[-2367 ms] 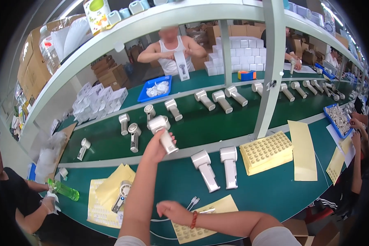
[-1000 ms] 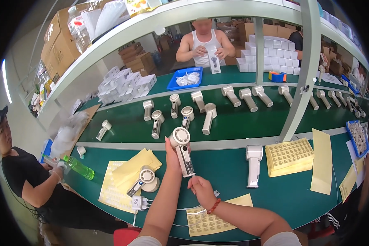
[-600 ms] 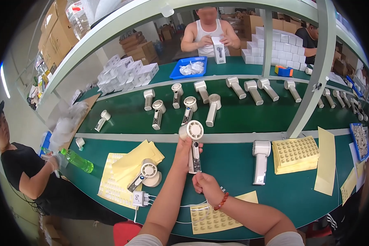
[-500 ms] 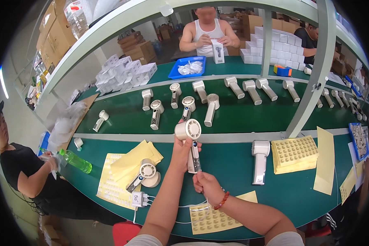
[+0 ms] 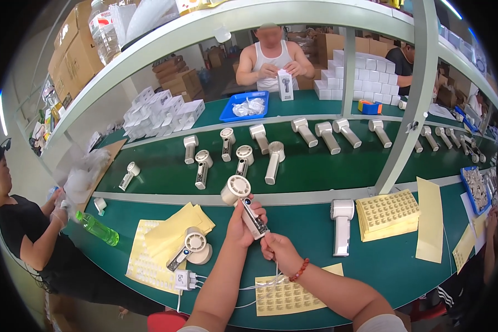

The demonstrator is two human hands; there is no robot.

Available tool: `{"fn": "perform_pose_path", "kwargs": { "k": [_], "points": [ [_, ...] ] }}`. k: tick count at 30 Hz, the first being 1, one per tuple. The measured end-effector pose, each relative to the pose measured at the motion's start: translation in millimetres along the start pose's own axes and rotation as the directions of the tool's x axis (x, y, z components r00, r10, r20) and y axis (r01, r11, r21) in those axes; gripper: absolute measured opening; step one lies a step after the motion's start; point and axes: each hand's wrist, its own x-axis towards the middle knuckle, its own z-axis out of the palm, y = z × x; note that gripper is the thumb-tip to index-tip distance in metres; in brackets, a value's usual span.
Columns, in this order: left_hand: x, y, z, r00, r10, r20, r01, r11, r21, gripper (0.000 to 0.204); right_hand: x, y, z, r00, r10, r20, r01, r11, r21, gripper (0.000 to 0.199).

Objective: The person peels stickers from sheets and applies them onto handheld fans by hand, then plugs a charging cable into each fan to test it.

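Above the green counter, just short of the metal rail, my left grip is wrapped round the handle of a white handheld fan. The fan tilts — round grille up to the left, handle slanting down to the right, its dark panel facing me. At the handle's lower end my right grip is pinched on a white cable that drops from it; my fingertips hide the plug, so I cannot tell whether it is seated.

Beneath my right forearm lies a yellow label sheet. Left of my left arm, a second fan rests near yellow papers, with a white charger block just below it. Off to my right another fan lies beside a stack of label sheets. Beyond the rail, more fans lie spread along a dark green belt — and across from me a person handles a white box.
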Motion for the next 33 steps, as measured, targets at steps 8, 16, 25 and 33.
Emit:
{"fn": "perform_pose_path", "kwargs": {
  "k": [8,16,25,33],
  "points": [
    [13,-4,16,0.995,0.014,-0.096,-0.004,0.994,0.113,0.026,2,8,1,0.999,-0.009,-0.045,0.017,0.984,0.179,0.035],
    [115,1,37,0.928,0.078,-0.363,0.168,0.783,0.599,0.029,-10,27,9,0.992,-0.032,-0.122,0.046,0.992,0.114,0.032],
    [205,-62,-34,0.918,0.236,-0.318,0.394,-0.475,0.787,0.047,-7,23,27,0.991,0.113,-0.066,-0.117,0.991,-0.065,0.037],
    [169,-88,66,0.990,-0.116,-0.081,-0.041,-0.786,0.616,0.088,4,49,13,0.994,0.011,-0.107,-0.006,0.999,0.049,0.035]
  ]
}}
